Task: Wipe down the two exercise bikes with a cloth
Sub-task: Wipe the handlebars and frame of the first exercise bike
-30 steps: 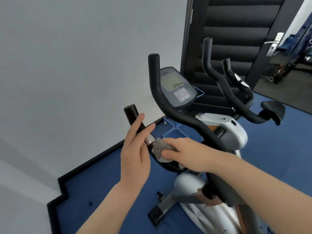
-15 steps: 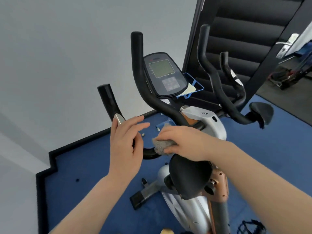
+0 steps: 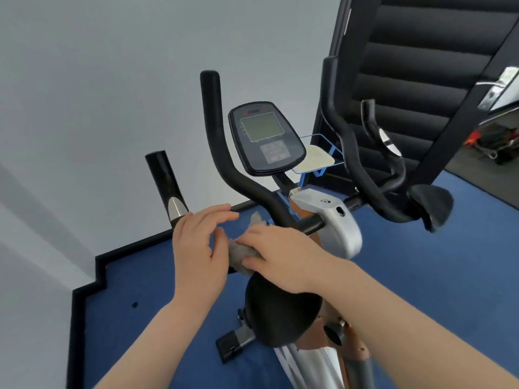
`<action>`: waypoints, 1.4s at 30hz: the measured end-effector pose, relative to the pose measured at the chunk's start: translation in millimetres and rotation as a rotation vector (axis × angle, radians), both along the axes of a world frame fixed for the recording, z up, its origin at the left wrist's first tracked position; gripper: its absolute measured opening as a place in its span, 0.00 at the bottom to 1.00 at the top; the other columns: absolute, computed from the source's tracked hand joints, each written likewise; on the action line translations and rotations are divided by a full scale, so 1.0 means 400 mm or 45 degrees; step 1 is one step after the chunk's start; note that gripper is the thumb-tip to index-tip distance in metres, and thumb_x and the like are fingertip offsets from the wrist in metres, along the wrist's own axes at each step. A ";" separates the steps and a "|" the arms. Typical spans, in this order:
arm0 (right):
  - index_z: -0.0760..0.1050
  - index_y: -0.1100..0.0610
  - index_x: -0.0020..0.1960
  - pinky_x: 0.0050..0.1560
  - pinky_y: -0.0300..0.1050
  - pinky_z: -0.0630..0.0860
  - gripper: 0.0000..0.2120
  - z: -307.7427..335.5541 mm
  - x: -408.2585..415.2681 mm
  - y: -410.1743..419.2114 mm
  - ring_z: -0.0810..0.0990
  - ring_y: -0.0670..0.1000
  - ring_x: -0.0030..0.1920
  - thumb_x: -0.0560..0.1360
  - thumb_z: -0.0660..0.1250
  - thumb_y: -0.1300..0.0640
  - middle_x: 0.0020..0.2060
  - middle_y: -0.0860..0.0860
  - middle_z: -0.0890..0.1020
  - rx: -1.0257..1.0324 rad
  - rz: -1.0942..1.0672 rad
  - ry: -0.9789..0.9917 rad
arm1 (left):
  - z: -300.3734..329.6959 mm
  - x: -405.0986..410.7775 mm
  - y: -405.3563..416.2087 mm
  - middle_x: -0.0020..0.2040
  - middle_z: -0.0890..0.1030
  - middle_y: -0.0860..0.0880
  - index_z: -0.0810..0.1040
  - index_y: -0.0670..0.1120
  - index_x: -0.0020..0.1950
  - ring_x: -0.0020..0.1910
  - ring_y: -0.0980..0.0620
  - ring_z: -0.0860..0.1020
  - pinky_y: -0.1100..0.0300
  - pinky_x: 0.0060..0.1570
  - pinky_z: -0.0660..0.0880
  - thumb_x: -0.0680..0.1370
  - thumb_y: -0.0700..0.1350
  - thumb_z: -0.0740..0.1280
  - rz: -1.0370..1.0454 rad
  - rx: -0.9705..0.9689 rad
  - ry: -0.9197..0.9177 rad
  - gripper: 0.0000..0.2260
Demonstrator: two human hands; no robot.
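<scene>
Since the earlier frame the left hand (image 3: 196, 248) has left the black handlebar grip (image 3: 165, 183), fingers now extended beside the grey fuzzy cloth (image 3: 238, 252). The right hand (image 3: 278, 254) clamps the cloth down, likely regathering it to wipe.

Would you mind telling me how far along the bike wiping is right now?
Nothing visibly shows as finished. In hand: the right hand presses the grey cloth on the near bike's low handlebar, with the left hand beside it. Apparently left: its console, saddle, and the second bike behind.
</scene>
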State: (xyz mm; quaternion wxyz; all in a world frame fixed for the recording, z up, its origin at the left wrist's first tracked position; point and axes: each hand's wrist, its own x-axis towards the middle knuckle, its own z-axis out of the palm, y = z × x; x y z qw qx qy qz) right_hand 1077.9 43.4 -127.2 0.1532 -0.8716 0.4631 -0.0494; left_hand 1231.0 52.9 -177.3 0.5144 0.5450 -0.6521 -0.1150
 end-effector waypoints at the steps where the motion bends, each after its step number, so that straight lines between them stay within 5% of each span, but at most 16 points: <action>1: 0.73 0.51 0.64 0.57 0.51 0.71 0.14 0.003 -0.024 0.009 0.74 0.51 0.59 0.80 0.60 0.50 0.58 0.47 0.76 0.011 0.006 -0.049 | 0.004 -0.003 0.001 0.58 0.79 0.59 0.81 0.51 0.54 0.60 0.62 0.73 0.51 0.68 0.64 0.76 0.32 0.61 0.016 0.030 0.014 0.17; 4: 0.75 0.48 0.61 0.56 0.46 0.72 0.12 0.027 -0.112 0.029 0.75 0.44 0.53 0.78 0.64 0.50 0.50 0.41 0.77 0.097 -0.080 -0.327 | 0.020 -0.021 0.014 0.56 0.78 0.66 0.80 0.58 0.53 0.61 0.63 0.73 0.67 0.64 0.64 0.78 0.35 0.61 0.017 0.131 0.088 0.18; 7: 0.74 0.48 0.66 0.57 0.39 0.70 0.16 0.036 -0.182 0.005 0.74 0.40 0.55 0.78 0.65 0.53 0.53 0.38 0.77 -0.026 -0.249 -0.576 | 0.031 -0.065 0.025 0.55 0.77 0.69 0.78 0.62 0.53 0.56 0.70 0.73 0.79 0.53 0.65 0.78 0.38 0.63 -0.072 0.275 0.182 0.17; 15: 0.69 0.50 0.68 0.51 0.39 0.67 0.16 -0.072 -0.140 0.013 0.75 0.50 0.58 0.81 0.58 0.49 0.58 0.47 0.78 -0.183 -0.593 -0.461 | 0.010 -0.103 0.032 0.57 0.73 0.67 0.75 0.58 0.64 0.56 0.68 0.70 0.69 0.57 0.64 0.81 0.42 0.62 -0.068 0.483 -0.059 0.15; 21: 0.67 0.52 0.65 0.43 0.44 0.64 0.15 -0.068 -0.111 -0.037 0.78 0.54 0.50 0.82 0.54 0.47 0.46 0.50 0.79 -0.136 -0.637 -0.465 | 0.008 -0.107 0.034 0.56 0.73 0.69 0.76 0.58 0.61 0.58 0.66 0.70 0.67 0.57 0.66 0.81 0.42 0.61 -0.038 0.532 -0.055 0.14; 25: 0.68 0.52 0.67 0.52 0.43 0.67 0.16 -0.101 -0.127 0.023 0.73 0.49 0.53 0.81 0.59 0.50 0.49 0.42 0.72 -0.271 -0.582 -0.627 | 0.010 -0.107 0.038 0.54 0.74 0.71 0.76 0.61 0.58 0.53 0.64 0.73 0.69 0.50 0.66 0.81 0.43 0.61 -0.006 0.541 -0.040 0.13; 30: 0.64 0.50 0.68 0.45 0.46 0.70 0.16 -0.070 -0.122 -0.052 0.78 0.52 0.48 0.82 0.56 0.47 0.48 0.48 0.80 -0.015 -0.610 -0.619 | 0.015 -0.110 0.035 0.55 0.74 0.68 0.76 0.61 0.58 0.52 0.67 0.72 0.71 0.49 0.66 0.81 0.44 0.61 0.004 0.564 -0.054 0.13; 37: 0.76 0.48 0.54 0.51 0.44 0.72 0.11 -0.015 -0.170 -0.074 0.77 0.44 0.50 0.78 0.63 0.43 0.49 0.44 0.79 -0.190 -0.644 -0.754 | 0.018 -0.113 0.042 0.54 0.76 0.67 0.76 0.63 0.57 0.37 0.64 0.74 0.67 0.44 0.69 0.81 0.45 0.61 0.021 0.597 -0.046 0.13; 39: 0.78 0.52 0.58 0.61 0.43 0.67 0.15 0.000 -0.138 -0.111 0.72 0.48 0.61 0.79 0.63 0.45 0.60 0.47 0.75 -0.201 -0.635 -0.684 | 0.020 -0.113 0.042 0.54 0.75 0.68 0.76 0.62 0.57 0.36 0.65 0.73 0.67 0.44 0.68 0.81 0.44 0.61 0.026 0.591 -0.039 0.13; 42: 0.74 0.55 0.57 0.57 0.50 0.71 0.14 -0.028 -0.082 -0.098 0.76 0.55 0.55 0.81 0.57 0.46 0.51 0.53 0.79 -0.011 -0.615 -0.636 | 0.018 -0.110 0.045 0.52 0.74 0.70 0.75 0.63 0.56 0.39 0.64 0.73 0.69 0.45 0.67 0.81 0.44 0.61 0.038 0.572 -0.028 0.13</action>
